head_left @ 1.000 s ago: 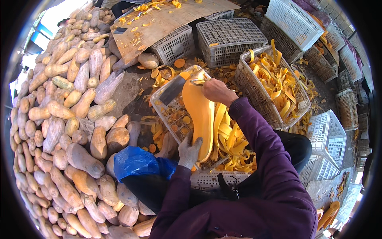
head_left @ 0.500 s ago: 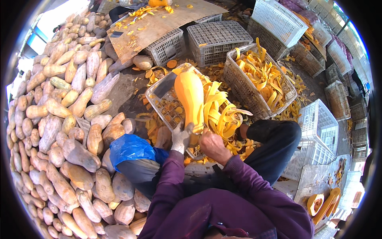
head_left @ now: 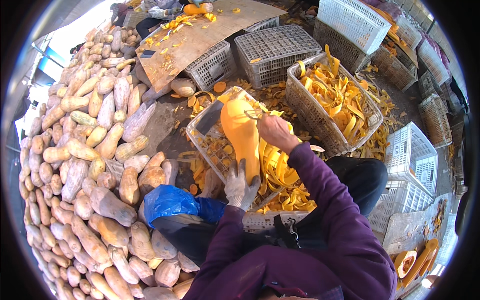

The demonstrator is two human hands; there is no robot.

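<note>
A peeled butternut-type squash (head_left: 239,131), smooth and bright orange, rests over a crate (head_left: 200,145) between my knees. My left hand (head_left: 241,187), in a pale glove, is wrapped around its near, narrow end. Bare and closed, my right hand (head_left: 276,131) is at the squash's far right side. It grips a peeler (head_left: 251,115), only part of which shows past the fingers, at the rounded far end. Long curled orange peel strips (head_left: 280,167) lie in the crate just right of the squash.
Unpeeled squashes (head_left: 102,205) are heaped all along the left. A crate full of peelings (head_left: 335,100) stands ahead right, an upturned crate (head_left: 277,50) beyond. White crates (head_left: 412,155) stack at right. Another person (head_left: 162,12) is by a board (head_left: 200,37) at the top.
My right hand has moved away from me, from the squash's near end to its far end. My left hand stays on the near end. The view has shifted slightly.
</note>
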